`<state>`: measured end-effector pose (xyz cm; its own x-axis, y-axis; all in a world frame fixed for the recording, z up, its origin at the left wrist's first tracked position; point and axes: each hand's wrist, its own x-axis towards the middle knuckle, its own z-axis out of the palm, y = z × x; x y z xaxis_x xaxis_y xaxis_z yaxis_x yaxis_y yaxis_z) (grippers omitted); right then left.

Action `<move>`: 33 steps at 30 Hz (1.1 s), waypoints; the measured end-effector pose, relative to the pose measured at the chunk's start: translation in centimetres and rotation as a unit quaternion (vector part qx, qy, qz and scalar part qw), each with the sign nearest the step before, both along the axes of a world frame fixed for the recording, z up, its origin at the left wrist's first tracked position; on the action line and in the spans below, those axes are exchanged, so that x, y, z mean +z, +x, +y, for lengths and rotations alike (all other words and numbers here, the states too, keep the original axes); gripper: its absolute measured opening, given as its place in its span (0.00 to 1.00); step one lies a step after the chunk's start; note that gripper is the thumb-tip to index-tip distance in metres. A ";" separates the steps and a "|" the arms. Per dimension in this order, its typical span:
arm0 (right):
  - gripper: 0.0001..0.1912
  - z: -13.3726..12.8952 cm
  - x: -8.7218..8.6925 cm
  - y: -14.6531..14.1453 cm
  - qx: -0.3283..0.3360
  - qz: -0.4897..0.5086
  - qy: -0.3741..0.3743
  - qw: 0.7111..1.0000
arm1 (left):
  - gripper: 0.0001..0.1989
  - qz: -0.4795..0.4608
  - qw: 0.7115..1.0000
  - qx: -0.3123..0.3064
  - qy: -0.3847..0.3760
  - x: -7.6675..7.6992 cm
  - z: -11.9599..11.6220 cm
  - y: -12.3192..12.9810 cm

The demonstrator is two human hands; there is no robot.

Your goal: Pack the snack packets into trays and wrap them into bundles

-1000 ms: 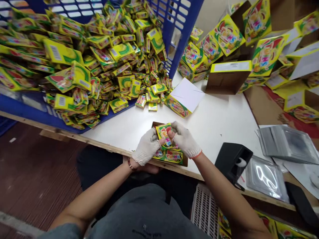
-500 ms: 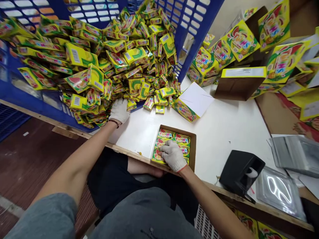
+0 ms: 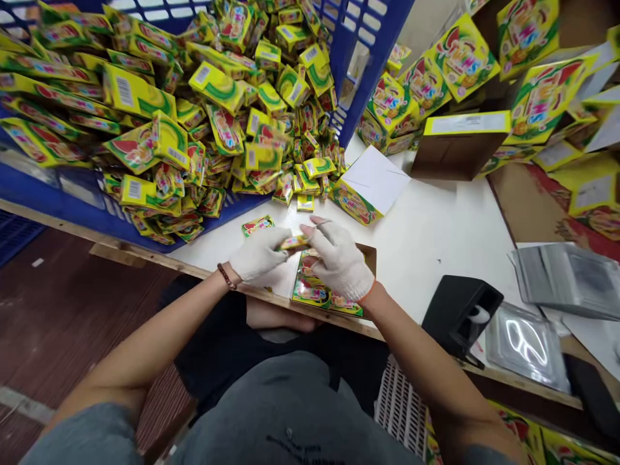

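Blue plastic forms the slatted crate (image 3: 371, 68) over the left rear of the white worktop (image 3: 421, 239), filled with a heap of yellow-green packets (image 3: 194, 123) that spills past its near right corner. Right of the crate's lower edge, near the worktop's front edge, a loose packet (image 3: 258, 225) lies flat, just beyond the fingers of the left hand (image 3: 259, 254). That hand, in a white knitted glove with a beaded bracelet (image 3: 226, 276) at the wrist, pinches a small packet (image 3: 294, 243) between thumb and fingers, raised beside the left side of an open carton (image 3: 371, 258). The carton sits at the worktop's front edge with packets (image 3: 312, 289) laid inside. Over it is the gloved right hand (image 3: 338, 258), fingers apart and bent, their tips near the held packet's right end; whether they grip it I cannot tell. Behind stands a white-topped box (image 3: 375, 177), then, toward the rear edge, an open brown box (image 3: 460, 152) and a jumble of printed boxes (image 3: 465, 58). Farther right, a black tape dispenser (image 3: 458, 316) stands by the front edge, next to clear plastic covers (image 3: 527, 349).
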<state>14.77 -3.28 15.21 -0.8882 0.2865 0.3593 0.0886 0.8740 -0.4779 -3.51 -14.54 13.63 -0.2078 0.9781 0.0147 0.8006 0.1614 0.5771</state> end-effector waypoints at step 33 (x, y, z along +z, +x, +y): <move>0.19 -2.3 -3.6 1.2 -0.159 0.063 -0.348 0.922 | 0.27 -0.003 0.978 0.106 0.179 -3.4 -1.2 6.9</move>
<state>15.93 -5.60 11.59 -0.6834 0.7251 0.0853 0.1931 0.2922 -0.9367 3.40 -15.78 10.27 -0.4057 0.8460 0.3460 0.7674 0.1096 0.6317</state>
